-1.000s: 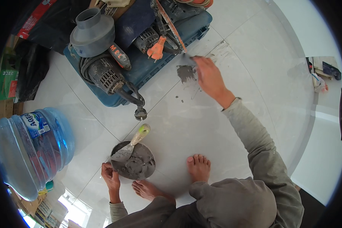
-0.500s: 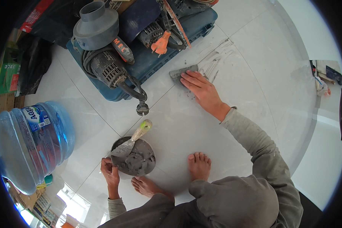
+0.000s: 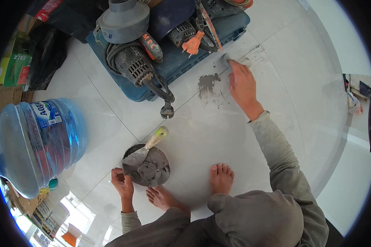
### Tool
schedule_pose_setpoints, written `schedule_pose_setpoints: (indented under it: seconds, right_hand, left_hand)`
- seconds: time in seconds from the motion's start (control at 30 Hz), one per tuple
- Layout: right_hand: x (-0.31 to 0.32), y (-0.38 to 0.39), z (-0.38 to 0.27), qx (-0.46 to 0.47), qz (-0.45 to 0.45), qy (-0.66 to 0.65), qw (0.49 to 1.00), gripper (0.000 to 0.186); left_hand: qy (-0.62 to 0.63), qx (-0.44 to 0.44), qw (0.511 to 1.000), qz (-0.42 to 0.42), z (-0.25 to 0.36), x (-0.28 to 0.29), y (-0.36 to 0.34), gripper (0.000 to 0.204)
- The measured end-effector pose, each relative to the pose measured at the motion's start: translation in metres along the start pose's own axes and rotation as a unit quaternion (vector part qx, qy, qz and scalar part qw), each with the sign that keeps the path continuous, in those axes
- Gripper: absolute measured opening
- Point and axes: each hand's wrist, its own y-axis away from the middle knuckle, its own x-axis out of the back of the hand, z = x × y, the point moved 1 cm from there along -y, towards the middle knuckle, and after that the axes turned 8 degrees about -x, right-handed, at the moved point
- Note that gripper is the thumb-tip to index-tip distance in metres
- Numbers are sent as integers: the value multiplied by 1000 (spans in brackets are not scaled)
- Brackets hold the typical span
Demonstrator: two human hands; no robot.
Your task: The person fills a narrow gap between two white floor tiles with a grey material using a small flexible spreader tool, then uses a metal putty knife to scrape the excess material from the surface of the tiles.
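My right hand (image 3: 244, 84) is closed on a thin grey flat pad (image 3: 225, 61), tilted on its edge at the tile joint. A smear of dark grey paste (image 3: 209, 84) lies on the floor to the left of that hand, with thinner streaks around it. My left hand (image 3: 123, 185) pinches the rim of a round bowl (image 3: 169, 172) near my feet. Grey paste (image 3: 152, 168) fills part of the bowl. A putty knife (image 3: 139, 156) rests in it, its blade in the paste and its pale green-tipped handle leaning over the far rim.
Beyond the bowl stands a blue-green tool case (image 3: 132, 92) with a corded power tool (image 3: 134, 66), a grey plastic funnel-like piece (image 3: 125, 24) and an orange plug (image 3: 192, 43) on it. A large blue water bottle (image 3: 49, 140) lies at left. Cartons (image 3: 6, 99) stand behind it.
My right hand has moved away and to the right with the pad, which went from lying flat to tilted. The paste smear now shows where it was. My left hand stays at the bowl.
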Motion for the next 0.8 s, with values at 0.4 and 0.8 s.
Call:
schedule_pose_setpoints:
  seconds: [0.4,0.8]
  right_hand:
    - [-21,164,-163,171,-158,-106,967,50]
    - [-32,87,-87,147,-28,-6,989,45]
  left_hand:
    - [-118,8,964,237,-37,83,45,9]
    - [-165,-22,936,310,-76,107,74,18]
